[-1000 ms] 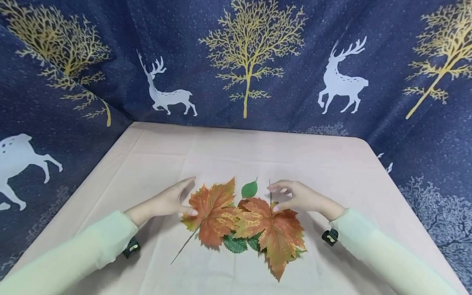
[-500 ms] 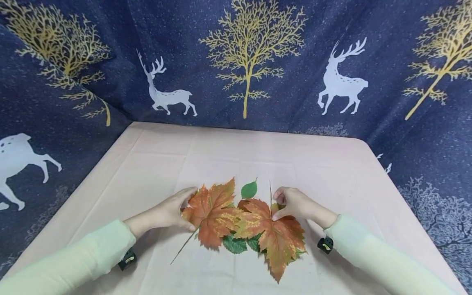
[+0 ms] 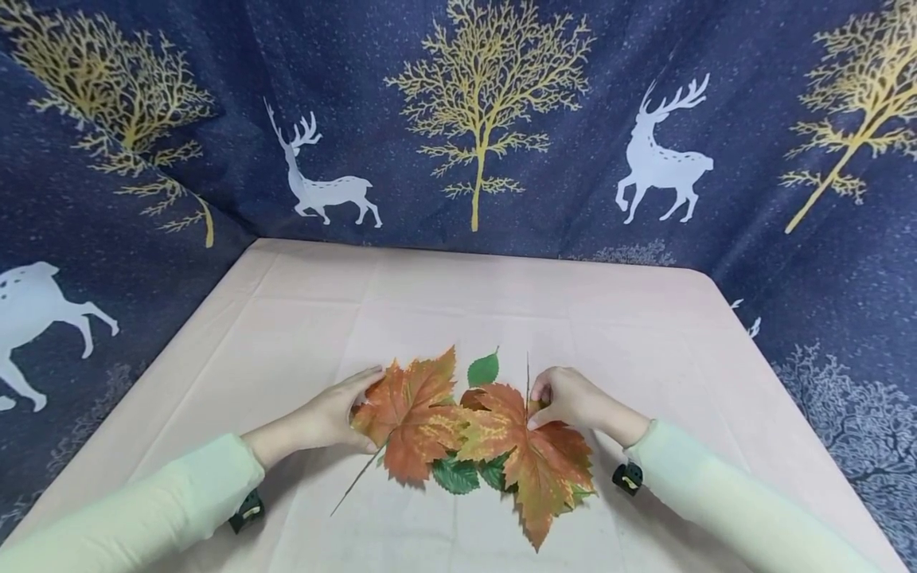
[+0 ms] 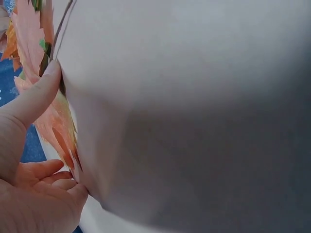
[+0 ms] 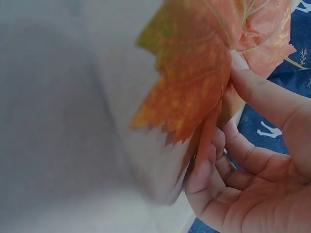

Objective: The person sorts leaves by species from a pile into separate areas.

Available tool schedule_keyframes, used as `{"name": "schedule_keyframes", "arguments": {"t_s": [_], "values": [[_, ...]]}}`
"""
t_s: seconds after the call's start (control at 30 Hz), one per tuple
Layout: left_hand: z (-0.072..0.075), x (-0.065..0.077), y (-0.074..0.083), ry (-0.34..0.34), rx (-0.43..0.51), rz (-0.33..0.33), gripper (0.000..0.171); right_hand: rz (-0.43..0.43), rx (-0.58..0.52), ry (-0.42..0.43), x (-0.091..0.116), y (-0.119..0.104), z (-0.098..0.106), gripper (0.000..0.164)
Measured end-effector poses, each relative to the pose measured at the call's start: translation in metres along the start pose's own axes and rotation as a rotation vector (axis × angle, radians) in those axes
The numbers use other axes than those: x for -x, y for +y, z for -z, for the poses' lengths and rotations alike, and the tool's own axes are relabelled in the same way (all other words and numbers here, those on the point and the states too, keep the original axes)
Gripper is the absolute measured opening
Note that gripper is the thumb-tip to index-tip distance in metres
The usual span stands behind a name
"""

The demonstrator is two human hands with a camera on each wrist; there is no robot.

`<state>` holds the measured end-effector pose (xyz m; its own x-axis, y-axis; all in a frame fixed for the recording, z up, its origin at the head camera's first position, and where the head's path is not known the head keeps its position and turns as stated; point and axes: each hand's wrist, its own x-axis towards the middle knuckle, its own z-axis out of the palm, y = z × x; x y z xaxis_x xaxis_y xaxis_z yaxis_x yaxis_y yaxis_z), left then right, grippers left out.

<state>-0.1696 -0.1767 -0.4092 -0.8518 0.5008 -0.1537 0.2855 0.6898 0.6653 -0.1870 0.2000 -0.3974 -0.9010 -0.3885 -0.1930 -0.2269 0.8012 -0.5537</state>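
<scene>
Two large orange artificial maple leaves lie overlapped on the cloth: the left leaf (image 3: pixel 419 414) with its stem toward the front left, the right leaf (image 3: pixel 533 461) with its stem pointing away. My left hand (image 3: pixel 325 415) holds the left leaf's outer edge, the thumb (image 4: pixel 43 90) beside the stem and the fingers (image 4: pixel 53 179) bent at the far lobe. My right hand (image 3: pixel 576 400) grips the right leaf, its thumb (image 5: pixel 257 85) pressed on top and its fingers (image 5: pixel 206 167) curled against the edge. Green leaves (image 3: pixel 456 474) peek out from underneath.
A small green leaf (image 3: pixel 483 369) sticks out behind the pile. Pale pink cloth (image 3: pixel 401 294) covers the table, and a navy curtain (image 3: pixel 423 215) printed with deer and trees stands around its back and sides. Both sleeves are pale green, with a dark wrist camera (image 3: pixel 627 477) below the right cuff.
My left hand has come down and forward onto the left leaf's edge, its fingers drawing in. The right hand has lowered and closed at the right leaf. The leaves have barely moved.
</scene>
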Motion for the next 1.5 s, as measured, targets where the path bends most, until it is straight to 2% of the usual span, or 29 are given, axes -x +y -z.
{"name": "schedule_keyframes", "arguments": {"t_s": [0.27,0.53,0.67,0.8,0.9,1.1,1.23,1.5], "values": [[0.0,0.001,0.002,0.001,0.008,0.018,0.109,0.101,-0.024,-0.018,-0.002,0.003,0.0,0.019],[0.0,0.005,0.004,0.004,-0.014,0.021,0.106,0.198,-0.062,-0.084,-0.006,0.006,0.002,0.009],[0.0,0.006,0.007,0.001,-0.031,0.021,0.104,0.238,-0.139,-0.149,-0.007,0.011,0.006,0.007],[-0.001,0.007,0.01,-0.007,-0.039,0.018,0.103,0.216,-0.276,-0.213,-0.008,0.02,0.014,0.008],[-0.003,0.004,0.009,-0.012,-0.037,0.018,0.103,0.165,-0.334,-0.223,-0.007,0.026,0.022,0.012],[-0.009,-0.001,0.006,-0.02,-0.035,0.034,0.103,0.075,-0.319,-0.17,-0.004,0.034,0.039,0.017],[-0.008,-0.001,0.008,-0.019,-0.043,0.038,0.102,0.051,-0.297,-0.129,-0.005,0.036,0.047,0.019],[-0.004,0.001,0.01,-0.011,-0.048,0.032,0.103,0.004,-0.328,-0.079,-0.008,0.044,0.064,0.023]]}}
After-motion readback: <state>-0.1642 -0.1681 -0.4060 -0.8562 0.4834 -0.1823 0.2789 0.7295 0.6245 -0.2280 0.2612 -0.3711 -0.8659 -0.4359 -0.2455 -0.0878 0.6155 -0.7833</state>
